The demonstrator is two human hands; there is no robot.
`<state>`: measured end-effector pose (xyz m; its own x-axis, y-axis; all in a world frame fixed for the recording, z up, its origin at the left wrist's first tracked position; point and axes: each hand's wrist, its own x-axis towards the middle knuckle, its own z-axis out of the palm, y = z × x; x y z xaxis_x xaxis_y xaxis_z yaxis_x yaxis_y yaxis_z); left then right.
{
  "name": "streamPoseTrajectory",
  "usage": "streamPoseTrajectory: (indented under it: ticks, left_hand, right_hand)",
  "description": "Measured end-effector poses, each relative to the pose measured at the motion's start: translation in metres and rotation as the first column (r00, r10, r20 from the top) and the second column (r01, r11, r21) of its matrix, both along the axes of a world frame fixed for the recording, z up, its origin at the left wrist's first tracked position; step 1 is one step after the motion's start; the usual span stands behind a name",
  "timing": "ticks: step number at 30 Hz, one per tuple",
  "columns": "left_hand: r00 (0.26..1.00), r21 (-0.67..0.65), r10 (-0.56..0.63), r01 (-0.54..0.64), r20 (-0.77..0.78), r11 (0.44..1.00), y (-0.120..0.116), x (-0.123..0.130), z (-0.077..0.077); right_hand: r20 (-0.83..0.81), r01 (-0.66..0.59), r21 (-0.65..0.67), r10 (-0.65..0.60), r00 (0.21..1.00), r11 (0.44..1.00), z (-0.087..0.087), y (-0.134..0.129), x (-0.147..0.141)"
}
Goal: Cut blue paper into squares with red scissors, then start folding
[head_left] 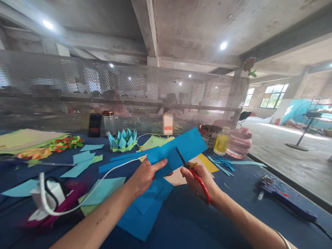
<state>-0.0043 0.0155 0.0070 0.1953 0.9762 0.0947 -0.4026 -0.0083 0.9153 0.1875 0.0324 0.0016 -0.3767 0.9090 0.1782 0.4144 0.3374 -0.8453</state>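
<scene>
Blue paper (178, 150) is what we hold up over the dark blue table (181, 221), a long strip slanting upward to the right. Our left hand (145, 176) grasps its lower left end, thumb on top and fingers curled beneath. Our right hand (202, 180) is closed around the red handles of the scissors (193, 173), and the dark blades reach up and left against the lower edge of the strip near its middle; we cannot tell how far apart the blades stand.

Right below the hands lies a pile of more blue sheets (145, 211), with a pale tan sheet (178, 176) and a yellow sheet (207, 164) just behind the hands. A folded blue paper crown (123, 140) stands farther back, near the perforated metal screen (129, 93) that runs along the far edge of the table. To the left we see light blue scraps (80, 162), a heap of orange and green paper pieces (52, 145), and, close to us, a white cable (85, 199) looped over a white block. To the right stand a small bottle of yellow liquid (221, 141) and a pink ribbed jug (239, 142) just beside it, thin blue paper slivers (225, 162) in front of them, and a dark glue gun (285, 200) lying near the table's right edge.
</scene>
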Motion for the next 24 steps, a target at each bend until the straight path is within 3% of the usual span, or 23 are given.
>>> streamPoseTrajectory:
  ticks: [4,15,24]
  left_hand:
    - [1.0,0.019,-0.008,0.008,0.03,1.0,0.001,0.0,-0.001]
    - [0.999,-0.003,-0.039,0.039,-0.011,0.999,-0.003,0.005,-0.006]
    - [0.999,-0.006,-0.045,0.045,-0.015,0.999,-0.002,0.004,-0.006]
  right_hand:
    - [0.071,0.028,0.153,-0.039,0.997,0.988,0.005,-0.007,-0.001]
    - [0.074,0.026,0.216,-0.043,0.996,0.976,0.003,-0.006,0.0]
    - [-0.007,0.022,0.07,-0.021,1.0,0.997,-0.008,0.0,0.001]
